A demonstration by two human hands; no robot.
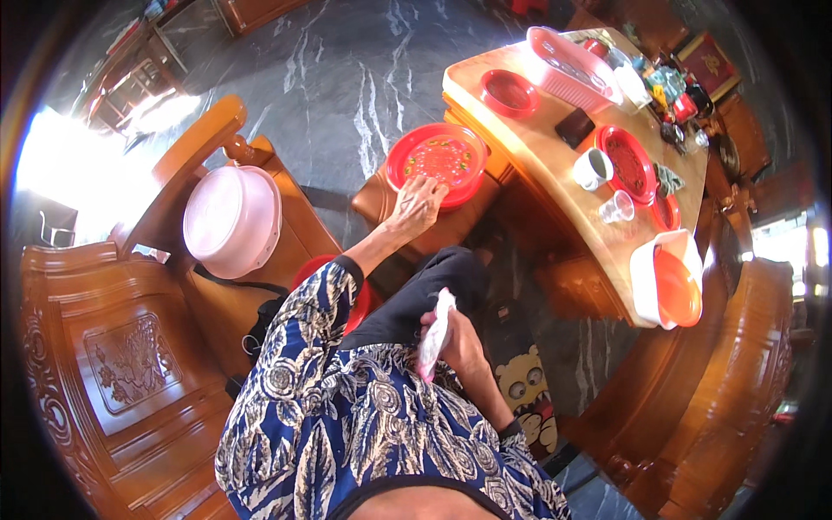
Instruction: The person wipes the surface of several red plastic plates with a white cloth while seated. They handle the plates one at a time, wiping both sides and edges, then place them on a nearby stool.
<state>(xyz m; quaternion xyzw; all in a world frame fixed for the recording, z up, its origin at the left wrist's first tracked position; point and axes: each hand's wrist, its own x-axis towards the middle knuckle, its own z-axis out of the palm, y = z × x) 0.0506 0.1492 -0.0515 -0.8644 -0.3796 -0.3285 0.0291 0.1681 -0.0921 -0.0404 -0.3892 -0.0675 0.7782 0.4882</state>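
My left hand (419, 204) reaches forward to a round red tray (475, 143). Its fingers are bent together over the near rim, with the fingertips hidden. Small green and yellow patches show on the tray's wet-looking, shiny inside. The tray rests on a brown wooden seat (368, 195). Close to my lap, my right hand (459, 342) is closed around a thin white and pink thing (436, 336), perhaps a folded cloth or a soft packet; its kind is not clear.
A pink basin (232, 221) leans on the wooden bench at left. Under my left arm sits another red tub (360, 308). On the table (555, 156) at right stand a pink basket (568, 74), red plates, a mug (592, 169), a plastic cup (617, 207) and a dark phone-like slab (575, 128).
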